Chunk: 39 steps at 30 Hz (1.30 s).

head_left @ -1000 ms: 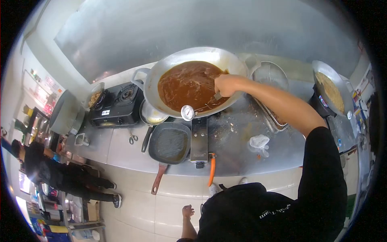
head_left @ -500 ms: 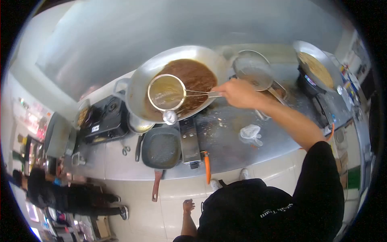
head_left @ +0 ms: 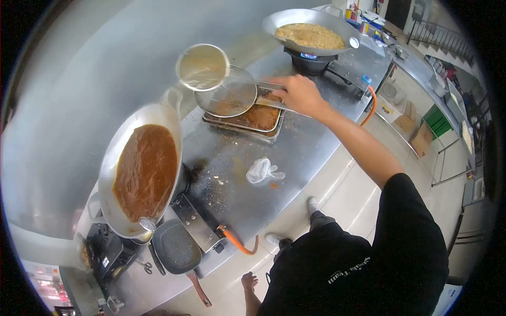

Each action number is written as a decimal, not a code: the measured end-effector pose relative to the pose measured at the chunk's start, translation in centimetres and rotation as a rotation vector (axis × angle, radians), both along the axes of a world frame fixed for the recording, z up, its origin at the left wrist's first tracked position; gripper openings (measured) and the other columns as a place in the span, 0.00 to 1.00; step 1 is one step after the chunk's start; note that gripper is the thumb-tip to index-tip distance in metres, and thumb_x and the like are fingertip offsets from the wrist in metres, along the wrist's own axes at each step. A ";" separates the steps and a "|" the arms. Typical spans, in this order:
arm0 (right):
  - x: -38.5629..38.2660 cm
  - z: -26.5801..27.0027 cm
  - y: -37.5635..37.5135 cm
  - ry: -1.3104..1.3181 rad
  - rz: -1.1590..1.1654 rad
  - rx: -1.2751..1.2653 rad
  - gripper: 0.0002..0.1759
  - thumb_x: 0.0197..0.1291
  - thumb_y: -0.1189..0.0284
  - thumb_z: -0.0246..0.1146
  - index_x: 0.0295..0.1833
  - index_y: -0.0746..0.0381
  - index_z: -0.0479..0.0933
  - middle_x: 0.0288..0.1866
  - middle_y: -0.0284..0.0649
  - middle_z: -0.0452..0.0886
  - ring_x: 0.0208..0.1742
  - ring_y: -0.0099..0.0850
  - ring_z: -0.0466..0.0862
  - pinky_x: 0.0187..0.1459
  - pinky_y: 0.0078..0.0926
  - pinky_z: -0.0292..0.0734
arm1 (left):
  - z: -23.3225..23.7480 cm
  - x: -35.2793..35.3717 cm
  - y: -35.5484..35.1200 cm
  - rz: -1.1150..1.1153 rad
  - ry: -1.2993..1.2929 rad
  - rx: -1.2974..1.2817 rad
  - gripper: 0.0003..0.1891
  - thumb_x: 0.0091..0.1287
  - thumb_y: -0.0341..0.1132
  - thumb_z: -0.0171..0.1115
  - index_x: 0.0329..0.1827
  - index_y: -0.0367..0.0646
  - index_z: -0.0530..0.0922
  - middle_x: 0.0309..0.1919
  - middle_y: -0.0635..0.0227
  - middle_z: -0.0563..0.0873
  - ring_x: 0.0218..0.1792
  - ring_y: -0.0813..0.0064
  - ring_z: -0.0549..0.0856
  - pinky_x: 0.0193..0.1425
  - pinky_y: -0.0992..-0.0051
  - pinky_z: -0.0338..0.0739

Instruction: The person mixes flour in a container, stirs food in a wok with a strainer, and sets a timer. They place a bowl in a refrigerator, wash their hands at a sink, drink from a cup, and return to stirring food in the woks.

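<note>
My right hand point(head_left: 301, 95) is closed around the handle of a round wire-mesh strainer point(head_left: 202, 67), held over the back of the steel counter. Below it, a second, larger mesh strainer point(head_left: 225, 99) rests on a wire rack over a tray point(head_left: 266, 118) with brown crumbs. To the left, a large wok point(head_left: 112, 158) holds dark brown oil point(head_left: 146, 171); a round-headed thermometer point(head_left: 147, 223) sits at its rim. My left hand point(head_left: 250, 281) hangs low beside my body, fingers loosely bent and apart, with nothing visible in it.
Another wok point(head_left: 271, 23) with pale, bubbling contents stands on a burner at the back right. A crumpled plastic glove point(head_left: 261, 171) lies mid-counter. Near the front edge are a square grill pan point(head_left: 176, 246), scissors point(head_left: 145, 267) and an orange gas hose point(head_left: 240, 242).
My view has turned right. My right hand has carried the strainer from above the dark-oil wok rightward to above the resting strainer and tray. My left hand still hangs low.
</note>
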State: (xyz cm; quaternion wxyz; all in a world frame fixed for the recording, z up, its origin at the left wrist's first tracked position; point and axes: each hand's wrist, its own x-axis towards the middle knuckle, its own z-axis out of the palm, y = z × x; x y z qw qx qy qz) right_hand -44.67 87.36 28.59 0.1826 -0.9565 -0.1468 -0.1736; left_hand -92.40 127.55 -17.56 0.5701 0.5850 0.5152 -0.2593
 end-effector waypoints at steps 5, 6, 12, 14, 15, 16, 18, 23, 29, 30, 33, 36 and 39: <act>-0.8 -8.3 -8.2 0.113 -0.044 -0.428 0.13 0.54 0.72 0.53 0.45 0.59 0.75 0.29 0.44 0.81 0.30 0.40 0.82 0.32 0.37 0.78 | 0.9 4.0 -4.3 0.015 -0.043 0.033 0.13 0.59 0.41 0.57 0.43 0.47 0.70 0.26 0.61 0.81 0.18 0.71 0.78 0.22 0.73 0.73; -0.5 -9.8 -9.5 0.080 -0.042 -0.411 0.13 0.53 0.73 0.53 0.45 0.59 0.75 0.28 0.44 0.81 0.31 0.39 0.82 0.31 0.37 0.78 | 1.2 5.1 -5.7 0.001 -0.046 0.036 0.13 0.59 0.41 0.57 0.43 0.47 0.70 0.26 0.61 0.81 0.18 0.71 0.78 0.22 0.73 0.73; 2.9 -8.1 -16.3 0.068 0.018 -0.223 0.19 0.50 0.76 0.54 0.51 0.57 0.72 0.32 0.46 0.80 0.32 0.42 0.82 0.31 0.39 0.78 | -2.0 8.0 -15.2 -0.074 -0.123 -0.110 0.13 0.60 0.41 0.55 0.45 0.47 0.71 0.26 0.61 0.81 0.22 0.68 0.79 0.26 0.69 0.75; 3.7 -3.8 -18.8 0.092 0.018 -0.068 0.24 0.50 0.76 0.53 0.56 0.56 0.70 0.36 0.48 0.79 0.34 0.46 0.80 0.34 0.41 0.77 | -1.2 9.6 -19.6 -0.125 -0.098 -0.121 0.15 0.61 0.42 0.55 0.47 0.46 0.71 0.27 0.61 0.81 0.23 0.67 0.80 0.27 0.68 0.75; 4.3 -1.1 -20.0 0.091 0.012 -0.011 0.23 0.50 0.77 0.53 0.55 0.56 0.71 0.36 0.49 0.79 0.35 0.47 0.80 0.35 0.42 0.76 | -1.6 10.2 -21.9 -0.168 -0.007 -0.060 0.15 0.62 0.43 0.55 0.47 0.45 0.70 0.29 0.59 0.81 0.24 0.67 0.80 0.28 0.68 0.75; 5.4 0.4 -21.2 0.095 0.014 0.039 0.22 0.50 0.77 0.53 0.54 0.56 0.72 0.37 0.50 0.79 0.36 0.48 0.79 0.36 0.42 0.76 | -1.7 10.5 -24.2 -0.186 0.018 -0.050 0.15 0.62 0.43 0.55 0.47 0.45 0.70 0.29 0.59 0.81 0.24 0.67 0.80 0.28 0.68 0.75; 10.3 1.9 -24.7 -0.086 0.097 0.228 0.20 0.50 0.77 0.53 0.51 0.57 0.74 0.39 0.51 0.79 0.39 0.48 0.79 0.41 0.41 0.74 | -1.7 10.7 -28.3 -0.222 0.021 -0.060 0.15 0.62 0.43 0.55 0.47 0.45 0.70 0.29 0.59 0.81 0.24 0.67 0.80 0.28 0.68 0.75; 18.9 8.4 -34.7 -0.089 -0.080 -0.001 0.19 0.50 0.75 0.53 0.50 0.54 0.76 0.42 0.45 0.80 0.43 0.42 0.80 0.46 0.38 0.73 | -1.2 12.0 -35.6 -0.278 0.028 -0.106 0.15 0.62 0.43 0.55 0.47 0.44 0.70 0.29 0.59 0.81 0.24 0.66 0.80 0.28 0.68 0.76; 26.7 7.0 -44.7 -0.103 -0.413 -0.540 0.13 0.48 0.75 0.56 0.41 0.55 0.80 0.37 0.44 0.81 0.39 0.41 0.82 0.37 0.37 0.79 | -0.8 18.3 -38.3 -0.318 0.009 -0.094 0.15 0.63 0.42 0.54 0.46 0.44 0.70 0.29 0.58 0.81 0.24 0.66 0.80 0.28 0.67 0.76; 27.5 7.0 -45.7 -0.105 -0.441 -0.607 0.11 0.48 0.75 0.56 0.39 0.57 0.80 0.36 0.44 0.82 0.38 0.40 0.83 0.35 0.36 0.79 | -0.8 19.6 -38.3 -0.321 0.000 -0.089 0.15 0.63 0.42 0.54 0.46 0.44 0.70 0.29 0.58 0.81 0.24 0.66 0.80 0.29 0.67 0.76; 29.9 6.3 -48.1 -0.115 -0.446 -0.753 0.09 0.47 0.75 0.58 0.34 0.61 0.81 0.33 0.43 0.82 0.36 0.38 0.84 0.32 0.33 0.80 | 0.1 23.2 -38.4 -0.337 -0.031 -0.063 0.14 0.63 0.42 0.54 0.46 0.43 0.70 0.28 0.58 0.81 0.24 0.66 0.81 0.29 0.67 0.77; 31.1 5.5 -48.3 0.042 -0.377 -0.782 0.09 0.46 0.74 0.59 0.35 0.61 0.81 0.32 0.42 0.82 0.34 0.37 0.84 0.29 0.32 0.80 | 1.5 26.1 -38.7 -0.395 -0.109 -0.025 0.14 0.63 0.42 0.53 0.46 0.43 0.70 0.28 0.57 0.81 0.24 0.65 0.81 0.29 0.67 0.77; 31.9 5.8 -47.2 0.387 -0.212 -0.666 0.11 0.44 0.73 0.60 0.37 0.61 0.80 0.30 0.41 0.82 0.29 0.34 0.83 0.23 0.29 0.78 | -0.9 26.7 -39.6 -0.431 -0.154 -0.024 0.14 0.64 0.43 0.53 0.46 0.43 0.71 0.29 0.57 0.81 0.25 0.66 0.81 0.30 0.68 0.77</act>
